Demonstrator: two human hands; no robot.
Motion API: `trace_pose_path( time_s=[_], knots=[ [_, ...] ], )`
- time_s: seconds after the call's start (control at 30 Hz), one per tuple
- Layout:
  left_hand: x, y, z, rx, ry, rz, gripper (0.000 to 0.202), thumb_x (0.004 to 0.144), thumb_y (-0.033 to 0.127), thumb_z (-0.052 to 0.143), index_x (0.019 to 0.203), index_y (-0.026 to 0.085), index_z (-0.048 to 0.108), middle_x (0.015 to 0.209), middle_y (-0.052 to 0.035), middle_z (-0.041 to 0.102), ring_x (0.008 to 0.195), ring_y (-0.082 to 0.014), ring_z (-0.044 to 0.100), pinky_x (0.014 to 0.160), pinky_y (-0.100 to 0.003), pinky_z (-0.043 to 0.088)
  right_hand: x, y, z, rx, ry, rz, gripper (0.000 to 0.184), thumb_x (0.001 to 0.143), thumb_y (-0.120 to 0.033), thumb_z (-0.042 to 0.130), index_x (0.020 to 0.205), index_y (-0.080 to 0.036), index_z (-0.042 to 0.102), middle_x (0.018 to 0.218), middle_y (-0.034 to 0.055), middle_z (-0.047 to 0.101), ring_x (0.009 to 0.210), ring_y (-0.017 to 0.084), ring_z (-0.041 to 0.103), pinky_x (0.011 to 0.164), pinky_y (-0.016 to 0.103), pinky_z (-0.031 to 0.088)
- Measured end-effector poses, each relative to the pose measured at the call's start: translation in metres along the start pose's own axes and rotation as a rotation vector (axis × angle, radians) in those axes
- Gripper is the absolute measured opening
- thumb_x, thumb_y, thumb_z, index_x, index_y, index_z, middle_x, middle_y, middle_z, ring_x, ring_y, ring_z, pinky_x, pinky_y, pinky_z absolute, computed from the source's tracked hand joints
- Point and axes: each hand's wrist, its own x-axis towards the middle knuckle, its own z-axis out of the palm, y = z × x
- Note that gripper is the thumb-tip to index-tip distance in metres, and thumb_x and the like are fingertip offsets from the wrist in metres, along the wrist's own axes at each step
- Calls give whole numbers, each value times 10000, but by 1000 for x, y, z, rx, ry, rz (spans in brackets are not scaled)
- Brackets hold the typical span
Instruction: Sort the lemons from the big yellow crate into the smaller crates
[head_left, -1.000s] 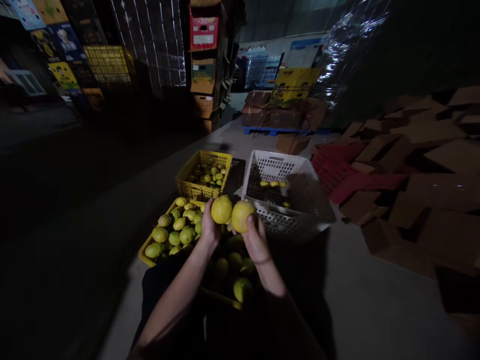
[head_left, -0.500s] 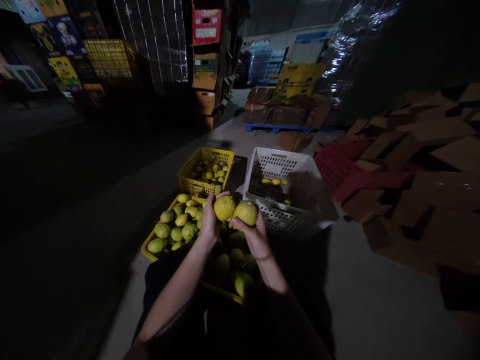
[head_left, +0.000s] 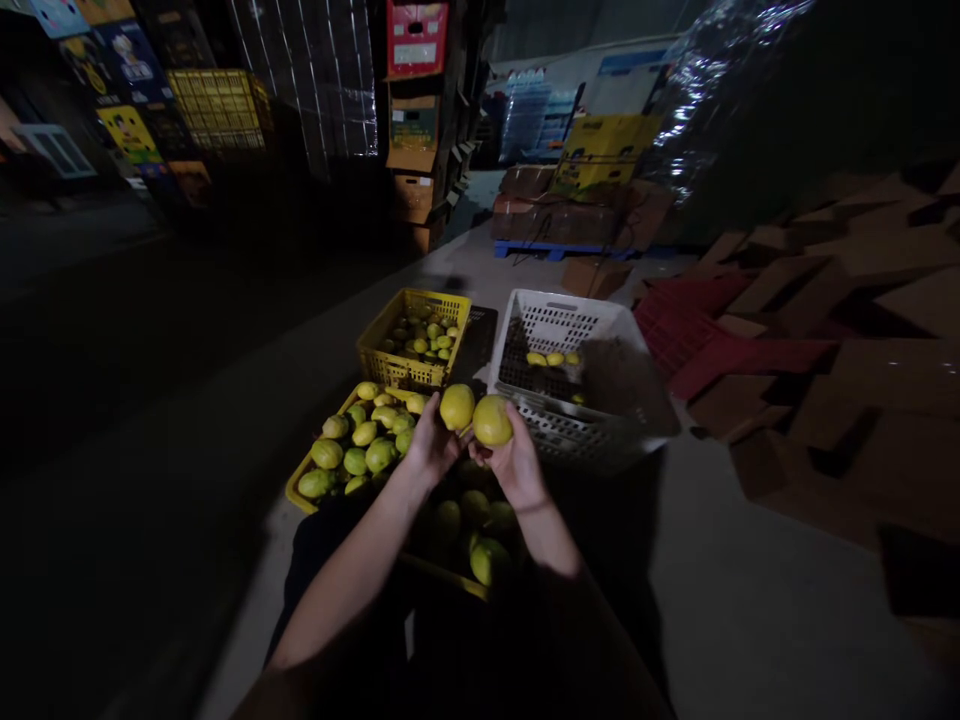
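Note:
My left hand point(head_left: 433, 444) holds a yellow lemon point(head_left: 457, 407) by its side. In my right hand point(head_left: 517, 466) is another, rounder yellow lemon point(head_left: 493, 421). The two fruits are side by side above a yellow crate point(head_left: 301, 499) full of yellow and green lemons point(head_left: 381, 455). Shadow and my forearms hide part of that crate. Behind it stands a second yellow crate point(head_left: 397, 374) with more lemons inside. To the right is a white crate point(head_left: 600, 408) with several yellow lemons point(head_left: 554, 359) on its floor.
Flattened cardboard boxes point(head_left: 847, 420) and a red crate point(head_left: 694, 330) lie on the right. A blue pallet point(head_left: 555, 250) bears cartons at the back. Stacked boxes point(head_left: 413, 130) and a yellow basket point(head_left: 217, 110) stand at the far left and centre.
Both lemons have turned in my hands, and my right thumb has shifted from the front of its lemon to the side. The view has moved slightly.

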Motion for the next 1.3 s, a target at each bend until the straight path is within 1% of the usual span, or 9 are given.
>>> trace_pose_path(
  time_s=[0.17,0.33,0.43,0.57,0.7,0.8,0.9,1.0,1.3],
  knots=[
    [2,-3,-2,49,90,-67,341,1007,393,436,965,120,636,672,-37,632,558,-138,614,593,-243,547,3,0,-4,60,90,75,355,762,-559,679,786,-205,660,584,19,670,470,148,543,405,258,375],
    [0,-5,-1,65,78,16,166,916,292,632,952,133,661,735,-31,676,578,-111,618,558,-198,507,2,1,-4,46,63,55,293,742,-483,720,818,-206,663,657,25,695,519,156,577,424,260,407],
    [-4,-5,2,77,-11,126,143,866,269,699,920,140,669,770,-32,685,635,-120,630,613,-211,513,-1,2,-2,26,5,-102,339,651,-402,831,886,-237,650,785,10,709,654,173,633,504,265,480],
    [-11,-1,3,101,-82,343,74,869,133,654,917,171,695,929,-40,726,852,-171,670,774,-258,522,-4,2,-2,-8,-60,-392,620,535,-192,903,1076,-313,626,1094,-42,693,1007,163,646,884,267,534],
    [-12,5,-1,57,-144,335,97,912,151,606,913,158,703,984,-56,734,882,-168,677,792,-259,543,-2,2,-3,-24,-58,-400,658,506,-170,900,1098,-316,654,1162,-37,686,1100,181,621,963,294,516],
    [-12,10,0,17,-131,248,211,963,295,566,933,123,684,874,-79,726,758,-147,695,689,-227,582,-2,1,-4,47,-77,-344,556,566,-256,882,1074,-313,662,1120,-23,709,1040,202,654,910,335,550],
    [-16,16,5,13,-59,131,380,970,459,526,920,110,665,687,-59,674,532,-114,639,472,-172,537,-3,-1,-3,122,-64,-224,366,627,-391,841,940,-279,687,947,19,731,832,226,682,688,358,583],
    [-19,20,8,-40,-19,118,347,962,444,536,889,122,646,615,-24,632,414,-76,557,359,-124,444,-4,-2,-3,160,-42,-161,368,609,-473,846,860,-249,697,819,28,717,692,212,662,527,322,535],
    [-13,17,2,-7,88,98,376,1002,340,380,989,101,669,637,-63,656,485,-121,590,481,-210,534,11,6,-11,129,-29,25,559,658,-748,719,824,-215,693,702,37,709,585,189,637,461,302,481]
  ],
)
